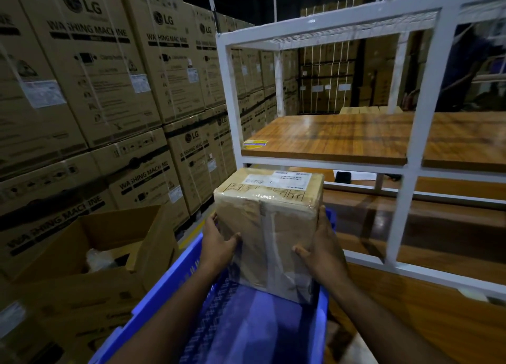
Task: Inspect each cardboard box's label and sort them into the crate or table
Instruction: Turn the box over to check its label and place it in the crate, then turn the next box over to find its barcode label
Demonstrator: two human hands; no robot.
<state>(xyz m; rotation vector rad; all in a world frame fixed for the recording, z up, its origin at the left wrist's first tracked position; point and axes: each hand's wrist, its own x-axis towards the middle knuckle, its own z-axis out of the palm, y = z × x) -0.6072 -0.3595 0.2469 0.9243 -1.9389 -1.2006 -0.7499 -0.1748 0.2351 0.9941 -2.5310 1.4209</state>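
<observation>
Gripping a taped cardboard box [267,226] from both sides, the left hand [219,244] and right hand [320,250] curl fingers around its edges. It stands upright, white label [279,180] on top, over the blue crate [246,322]. Just beyond, a white frame [410,144] borders the wooden table [342,136].

wooden table [356,136] in white frame [427,89], yellow sticker [254,144] at corner

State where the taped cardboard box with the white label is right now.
In the head view, centre frame, the taped cardboard box is held between the left hand and right hand, above the blue plastic crate.
</observation>
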